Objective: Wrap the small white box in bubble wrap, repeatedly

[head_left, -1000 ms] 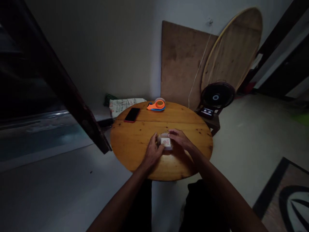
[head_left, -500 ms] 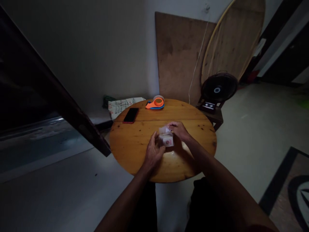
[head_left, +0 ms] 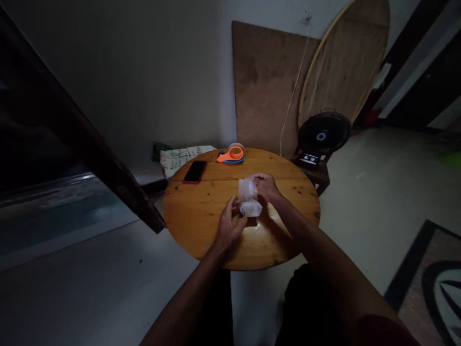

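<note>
A small packet (head_left: 251, 208), covered in clear plastic that looks like bubble wrap, is held low over the wooden table. My left hand (head_left: 229, 225) grips its left side, thumb at the near corner and fingers curled behind. From the packet a loose flap of bubble wrap (head_left: 247, 189) stretches away from me. My right hand (head_left: 267, 186) pinches the right edge of this flap, its fingertips partly hidden by the plastic. What lies inside the packet cannot be made out now.
On the round table (head_left: 194, 226) lie a black phone with a red edge (head_left: 195, 172) and an orange tape dispenser (head_left: 232, 154). A printed sack (head_left: 185, 157) is behind its left edge. At the right stands a dark fan (head_left: 322, 134); a brown board (head_left: 270, 81) leans on the wall.
The packet has turned, so its printed white face no longer shows. My right hand has moved slightly away from me, and the bubble wrap flap now stands out longer. My left hand has hardly moved.
</note>
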`<action>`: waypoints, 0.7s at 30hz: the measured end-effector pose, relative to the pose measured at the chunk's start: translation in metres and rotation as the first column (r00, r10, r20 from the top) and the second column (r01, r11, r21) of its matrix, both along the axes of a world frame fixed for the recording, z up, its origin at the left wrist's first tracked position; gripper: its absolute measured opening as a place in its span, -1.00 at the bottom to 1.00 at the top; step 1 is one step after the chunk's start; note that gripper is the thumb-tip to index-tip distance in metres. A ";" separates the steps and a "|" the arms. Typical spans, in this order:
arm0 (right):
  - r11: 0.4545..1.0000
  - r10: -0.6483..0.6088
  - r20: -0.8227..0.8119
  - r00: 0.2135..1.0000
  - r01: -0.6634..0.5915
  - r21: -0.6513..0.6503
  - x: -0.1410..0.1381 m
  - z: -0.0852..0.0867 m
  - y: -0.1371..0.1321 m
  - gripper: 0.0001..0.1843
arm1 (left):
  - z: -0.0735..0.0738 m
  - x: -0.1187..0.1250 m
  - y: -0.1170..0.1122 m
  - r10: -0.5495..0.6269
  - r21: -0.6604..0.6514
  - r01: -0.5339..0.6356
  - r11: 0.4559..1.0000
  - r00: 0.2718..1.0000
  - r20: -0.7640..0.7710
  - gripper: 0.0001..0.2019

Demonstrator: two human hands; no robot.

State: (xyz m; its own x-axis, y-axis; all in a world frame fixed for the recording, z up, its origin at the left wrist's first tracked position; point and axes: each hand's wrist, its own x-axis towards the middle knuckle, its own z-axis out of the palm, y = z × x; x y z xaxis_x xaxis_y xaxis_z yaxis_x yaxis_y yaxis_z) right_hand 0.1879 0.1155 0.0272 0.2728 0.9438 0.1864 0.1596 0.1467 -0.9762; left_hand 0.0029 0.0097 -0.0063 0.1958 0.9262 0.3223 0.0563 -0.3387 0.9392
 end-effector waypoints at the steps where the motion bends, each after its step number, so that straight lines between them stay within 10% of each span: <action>1: 1.000 -0.018 0.006 1.000 0.018 -0.004 0.000 0.001 0.005 -0.83 | 0.000 0.000 0.001 -0.001 0.011 0.001 1.000 1.000 -0.003 -0.30; 21: 0.993 -0.114 0.136 0.984 0.107 0.059 0.011 0.019 0.000 -0.72 | -0.004 -0.001 0.002 -0.006 0.107 0.016 0.994 0.996 -0.093 -0.35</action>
State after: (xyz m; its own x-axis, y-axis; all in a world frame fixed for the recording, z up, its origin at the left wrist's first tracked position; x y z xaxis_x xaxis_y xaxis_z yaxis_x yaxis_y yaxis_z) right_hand 0.1992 0.1155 0.0458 0.3428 0.8976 0.2771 0.3114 0.1698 -0.9350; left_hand 0.0016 0.0113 -0.0107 0.2395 0.8846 0.4002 0.1370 -0.4389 0.8880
